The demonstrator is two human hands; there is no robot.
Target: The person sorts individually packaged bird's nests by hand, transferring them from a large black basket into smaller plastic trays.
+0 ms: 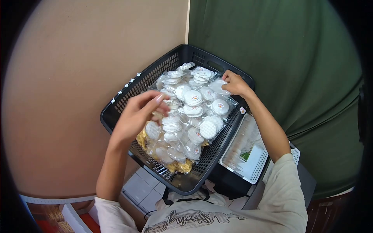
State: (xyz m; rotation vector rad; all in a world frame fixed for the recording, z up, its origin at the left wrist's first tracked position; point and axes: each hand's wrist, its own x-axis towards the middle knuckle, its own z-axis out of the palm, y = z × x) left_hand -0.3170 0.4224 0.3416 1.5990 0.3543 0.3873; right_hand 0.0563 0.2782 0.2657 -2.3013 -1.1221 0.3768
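Observation:
A large black plastic basket [206, 165] holds a heap of clear packets of round white discs [193, 98], some bearing small round stickers. At the far right of the basket, my right hand [235, 83] pinches one clear packet with white discs [220, 87]. My left hand [142, 112] hovers over the left side of the heap, thumb and fingers apart and slightly blurred. Nothing shows between its fingers. Below the white packets, yellow packets [180, 167] stick out near the basket's front edge.
A white perforated tray [252, 167] with clear plastic bags stands right of the basket. A beige wall [85, 58] rises on the left, a green curtain [279, 46] on the right. At bottom left is a container [58, 200] with yellowish contents.

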